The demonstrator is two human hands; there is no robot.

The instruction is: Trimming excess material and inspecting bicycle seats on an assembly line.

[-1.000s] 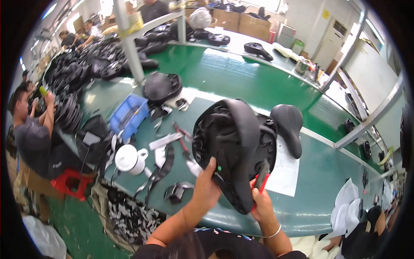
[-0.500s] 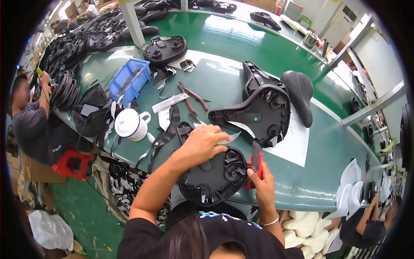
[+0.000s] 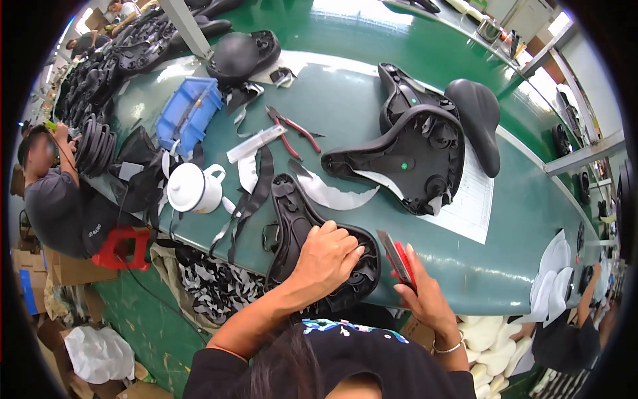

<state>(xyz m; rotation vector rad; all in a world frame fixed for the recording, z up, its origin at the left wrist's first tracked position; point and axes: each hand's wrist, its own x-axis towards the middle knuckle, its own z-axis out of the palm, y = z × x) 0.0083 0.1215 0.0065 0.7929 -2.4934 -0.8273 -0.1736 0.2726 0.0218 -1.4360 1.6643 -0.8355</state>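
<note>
An upside-down black bicycle saddle (image 3: 292, 213) lies at the table's near edge, close to my body, its nose pointing away. Across its wide end is my left hand (image 3: 329, 258), fingers curled closed at the folded cover inside the rim; the exact pinch is hidden beneath them. My right hand (image 3: 425, 296) is wrapped round a red utility knife (image 3: 403, 266), held up just right of the saddle with its blade pointing away from me. Beyond the saddle's nose, a curved pale cover scrap (image 3: 335, 193) rests on the table.
Upturned saddles (image 3: 405, 156) and a black saddle (image 3: 475, 120) lie over a paper sheet (image 3: 475, 216). Red-handled pliers (image 3: 290, 136), a white knife-like tool (image 3: 256, 143), a lidded mug (image 3: 194, 188) and a blue bin (image 3: 189, 116) stand left. Co-workers sit at both sides.
My left hand has come back from the pale scrap onto the saddle's wide end, leaving the scrap on the table. The knife has tilted away to the left. The view has shifted.
</note>
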